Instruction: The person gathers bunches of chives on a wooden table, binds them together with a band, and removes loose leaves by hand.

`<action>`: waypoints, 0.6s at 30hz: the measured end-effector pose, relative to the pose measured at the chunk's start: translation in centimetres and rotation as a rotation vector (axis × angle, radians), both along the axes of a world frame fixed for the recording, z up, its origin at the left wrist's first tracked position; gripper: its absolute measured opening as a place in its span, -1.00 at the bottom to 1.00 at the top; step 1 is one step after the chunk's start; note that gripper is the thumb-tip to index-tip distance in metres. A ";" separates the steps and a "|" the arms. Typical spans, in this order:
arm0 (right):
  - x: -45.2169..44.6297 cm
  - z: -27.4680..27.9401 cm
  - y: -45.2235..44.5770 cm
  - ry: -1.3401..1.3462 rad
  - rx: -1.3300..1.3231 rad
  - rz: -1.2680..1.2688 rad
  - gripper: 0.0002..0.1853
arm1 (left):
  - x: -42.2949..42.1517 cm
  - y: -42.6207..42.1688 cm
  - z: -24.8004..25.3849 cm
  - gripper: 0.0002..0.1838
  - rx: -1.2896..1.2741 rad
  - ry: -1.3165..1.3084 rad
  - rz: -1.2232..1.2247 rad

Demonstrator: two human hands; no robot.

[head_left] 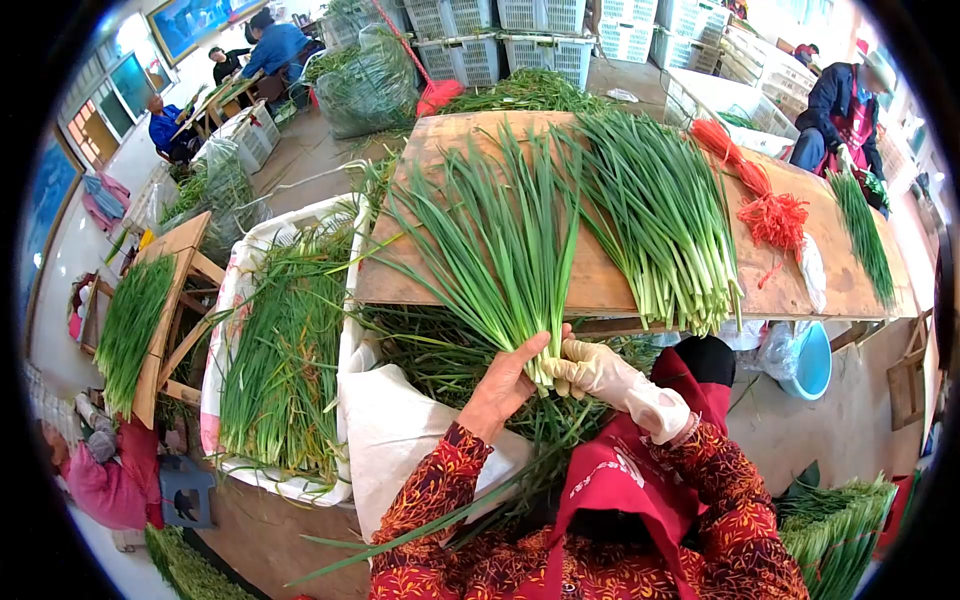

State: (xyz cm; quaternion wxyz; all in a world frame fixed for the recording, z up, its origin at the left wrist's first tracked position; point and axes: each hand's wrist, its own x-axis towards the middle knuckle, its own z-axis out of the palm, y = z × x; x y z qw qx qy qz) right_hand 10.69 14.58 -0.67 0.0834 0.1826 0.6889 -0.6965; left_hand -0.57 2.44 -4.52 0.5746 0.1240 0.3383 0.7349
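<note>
A fanned bunch of garlic chives (505, 240) has its leaves spread over the wooden board (605, 290), with its pale stem ends toward me. My left hand (507, 382), bare, is closed around the stems near their base. In a pale glove, my right hand (612, 380) grips the same stem ends from the right. To the right of this bunch, a larger pile of chives (665, 210) lies on the board. Beyond that pile sits a bundle of red ties (768, 205).
At my left stands a white crate (213, 380) full of loose chives (285, 350). A white cloth (400, 425) lies by my lap. Under the board is a blue basin (806, 365). Stacked crates (460, 60) stand behind; a co-worker (845, 115) is at the right.
</note>
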 end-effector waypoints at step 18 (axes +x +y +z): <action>0.9 0.1 -3.4 0.029 0.005 0.675 -0.29 | -1.4 0.3 5.6 -0.67 0.267 -0.077 0.118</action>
